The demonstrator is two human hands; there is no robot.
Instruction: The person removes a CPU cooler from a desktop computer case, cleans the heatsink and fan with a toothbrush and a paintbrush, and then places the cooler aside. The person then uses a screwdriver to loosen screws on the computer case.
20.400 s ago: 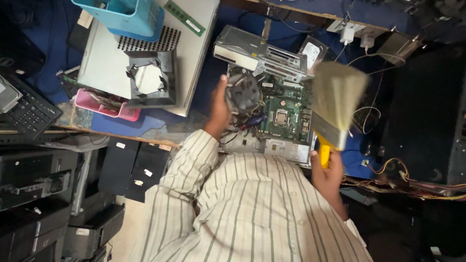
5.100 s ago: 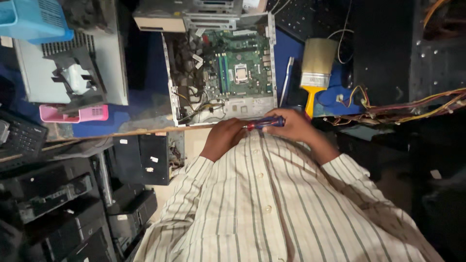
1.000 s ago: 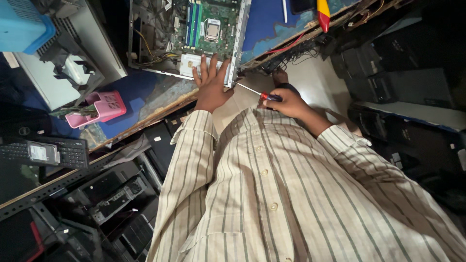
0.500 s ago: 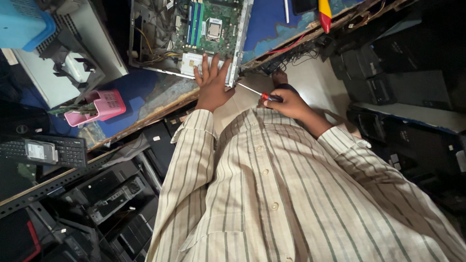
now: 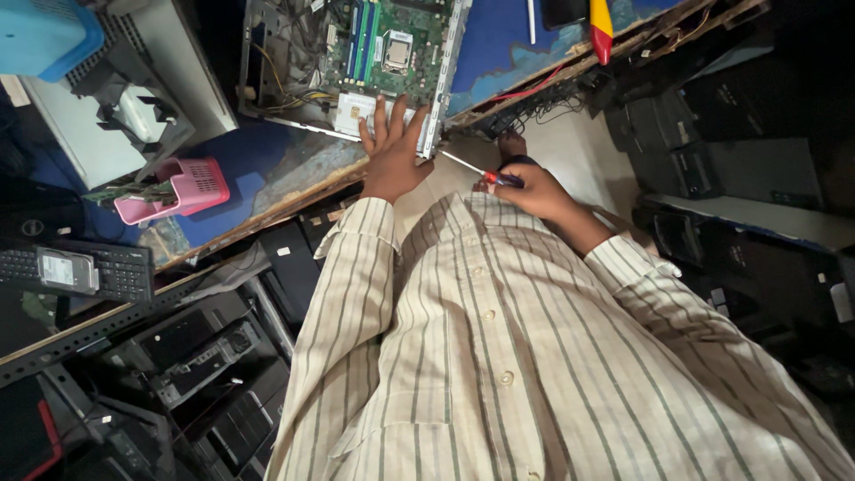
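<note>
Screwdriver [image 5: 476, 171] first: it's gripped in the right hand [image 5: 534, 191], fingers clenched round a red and blue handle, and the thin metal shaft is aimed left and far, its tip at the near edge of the open computer case [image 5: 356, 62]. Judged from its look, it's light and stiff, and the ribbed handle is where it should be held; the bare shaft would likely be slippery.

The left hand [image 5: 392, 147] is laid flat with fingers spread on the near rim of the case, nothing grasped, just pressed against the metal. The case is lying open on the blue worktop [image 5: 499, 62], at the near edge, toward the far middle of the scene. It looks like a sheet-metal box, probably fairly heavy and rigid, with edges that could be sharp, so the frame rim is the sensible place to hold. The green motherboard [image 5: 383, 44] inside looks fragile and is best left untouched: a square processor socket in the middle, blue and green memory slots to its left, yellow and black wires bundled further left.

A pink basket [image 5: 183, 189] is seen to the left, and a yellow and red handle [image 5: 601, 27] at far right.
</note>
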